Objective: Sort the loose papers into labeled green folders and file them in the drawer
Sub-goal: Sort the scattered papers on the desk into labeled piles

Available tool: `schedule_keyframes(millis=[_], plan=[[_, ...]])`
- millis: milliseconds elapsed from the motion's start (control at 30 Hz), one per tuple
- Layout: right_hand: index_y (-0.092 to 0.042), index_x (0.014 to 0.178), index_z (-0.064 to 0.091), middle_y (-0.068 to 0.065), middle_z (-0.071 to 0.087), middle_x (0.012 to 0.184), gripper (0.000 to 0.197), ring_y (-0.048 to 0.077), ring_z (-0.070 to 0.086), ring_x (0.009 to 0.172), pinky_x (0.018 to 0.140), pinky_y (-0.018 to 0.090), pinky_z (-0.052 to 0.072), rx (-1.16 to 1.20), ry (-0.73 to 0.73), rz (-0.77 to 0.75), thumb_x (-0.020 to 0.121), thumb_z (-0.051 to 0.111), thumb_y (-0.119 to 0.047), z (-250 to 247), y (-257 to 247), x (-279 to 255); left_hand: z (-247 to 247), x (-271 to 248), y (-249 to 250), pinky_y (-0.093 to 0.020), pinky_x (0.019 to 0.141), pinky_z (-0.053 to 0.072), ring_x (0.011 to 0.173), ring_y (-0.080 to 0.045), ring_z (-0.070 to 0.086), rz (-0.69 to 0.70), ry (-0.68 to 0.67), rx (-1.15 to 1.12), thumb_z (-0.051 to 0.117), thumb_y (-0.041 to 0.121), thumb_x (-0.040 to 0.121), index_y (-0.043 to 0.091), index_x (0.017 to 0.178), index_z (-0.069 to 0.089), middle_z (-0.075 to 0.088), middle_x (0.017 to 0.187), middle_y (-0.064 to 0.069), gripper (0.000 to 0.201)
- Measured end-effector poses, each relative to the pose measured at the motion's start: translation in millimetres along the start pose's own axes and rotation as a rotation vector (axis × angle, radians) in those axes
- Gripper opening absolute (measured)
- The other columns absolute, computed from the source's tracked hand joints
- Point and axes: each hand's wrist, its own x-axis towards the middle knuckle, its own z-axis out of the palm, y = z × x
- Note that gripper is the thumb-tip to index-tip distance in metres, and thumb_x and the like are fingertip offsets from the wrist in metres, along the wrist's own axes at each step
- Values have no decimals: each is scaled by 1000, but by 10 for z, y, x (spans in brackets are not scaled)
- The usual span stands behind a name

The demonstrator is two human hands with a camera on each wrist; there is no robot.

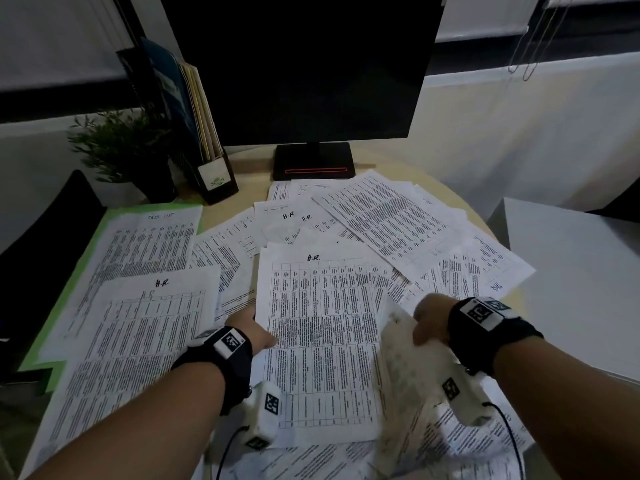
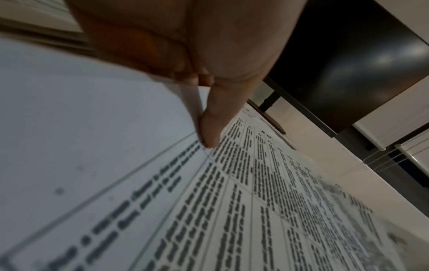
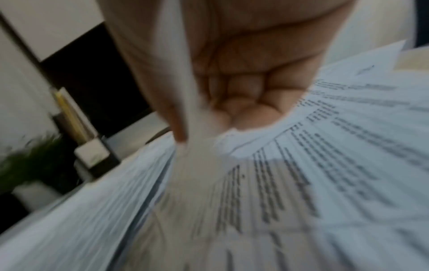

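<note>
Loose printed papers cover the desk, several marked "H.R." by hand. My left hand (image 1: pixel 251 329) pinches the left edge of the central H.R. sheet (image 1: pixel 322 341); in the left wrist view the thumb (image 2: pixel 210 128) lies on top of that sheet (image 2: pixel 232 201) and the fingers are under it. My right hand (image 1: pixel 427 318) is curled round a lifted, blurred sheet (image 1: pixel 405 368); in the right wrist view that paper (image 3: pixel 183 73) runs between the thumb and the curled fingers (image 3: pixel 239 95). A green folder (image 1: pixel 86 258) lies open at the left under a "Task list" sheet (image 1: pixel 152 244).
A dark monitor (image 1: pixel 304 64) on its stand (image 1: pixel 313 161) is at the back. A potted plant (image 1: pixel 121 143) and a file holder (image 1: pixel 207 161) stand at the back left. A white box (image 1: pixel 571 271) is at the right, a black chair (image 1: pixel 52 237) at the left.
</note>
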Motion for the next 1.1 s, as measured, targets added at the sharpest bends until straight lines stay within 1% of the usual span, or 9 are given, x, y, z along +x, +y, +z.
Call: schedule_keyframes(millis=[133,233,333,467,633,733,867,1000,1100], plan=[[-14,111,61,10,67,103,29,23,64,84,72,27,52,847,483,7,84,70,-22,-58,55,165,-19,17,-36,-22,80,42,91,-18,56,9,-3,5,75,12,80,12,122,60,66,117,-5,44],[-6,119,54,16,65,98,54,30,65,80,69,37,57,1332,233,29,77,74,-33,-7,59,170,-63,26,-87,-23,84,43,93,-17,56,6,-9,11,73,16,82,14,123,59,65,120,-4,44],[-3,108,59,20,68,97,40,36,68,85,78,51,56,933,-84,89,75,77,-16,47,-10,68,-97,24,-122,-24,88,44,96,-18,57,13,-20,5,72,16,83,15,123,60,65,119,-3,42],[-9,122,56,13,62,114,38,28,64,95,77,32,54,323,218,95,87,49,3,31,-170,75,-121,45,-130,-26,89,46,102,-23,60,9,-16,0,67,14,85,14,127,58,65,118,-6,42],[-18,127,56,7,62,113,49,19,54,77,65,23,44,489,352,-25,91,38,8,13,-432,216,-153,60,-122,-28,94,44,111,-26,57,-12,-14,6,61,13,90,15,130,55,62,125,-9,41],[-18,122,52,6,61,108,33,20,61,77,65,30,52,961,377,-144,91,55,-8,1,-570,245,-165,59,-156,-28,95,42,113,-27,56,-11,-13,-20,60,10,91,12,131,54,60,127,-10,41],[-7,128,46,21,60,120,102,39,64,98,81,57,52,1626,12,-306,43,94,-36,53,-602,267,-178,35,-192,-26,89,43,111,-27,57,-4,-21,-23,59,13,91,11,129,55,61,124,-11,38],[-13,100,52,6,64,102,35,28,63,96,81,44,55,956,125,-170,76,77,-15,169,-754,105,-150,35,-192,-26,90,44,108,-26,58,9,2,-48,59,13,90,13,128,56,63,123,-10,37],[-9,117,47,0,58,97,35,20,58,87,72,29,53,699,293,-78,85,60,0,238,-823,163,-139,15,-172,-21,81,42,97,-19,57,38,-38,-18,62,15,90,15,126,58,63,121,-6,37]])
